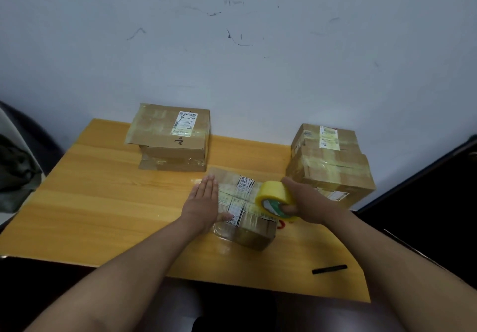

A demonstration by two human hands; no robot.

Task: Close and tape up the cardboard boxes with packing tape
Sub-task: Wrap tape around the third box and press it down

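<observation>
So the box being worked on is a small flat cardboard box (245, 218) sitting near the middle of the wooden table (103, 202), a bit toward the right and close to the front edge. Its top has black-and-white striped printed tape and a clear shiny strip across it. The left hand (204, 202) lies flat on the box's left end, fingers straight and together, palm down, pressing on the top. The right hand (304, 200) is gripping a roll of yellowish packing tape (276, 200), thumb hooked into the green-lined core and fingers wrapped over the outside, with the roll standing on edge on the right part of the box top.

Just beside that hand, on the right, there's a stack of taped boxes (333, 166) with a label on the top one. At the back left sits another stack of boxes (173, 138), flap sticking out, white shipping label on top, well apart from the one being taped. A black marker pen (329, 269) lies near the front right edge of the table. Something red (281, 224) peeks out by the box, can't tell what it is. Behind everything is a scuffed pale wall (232, 35).
</observation>
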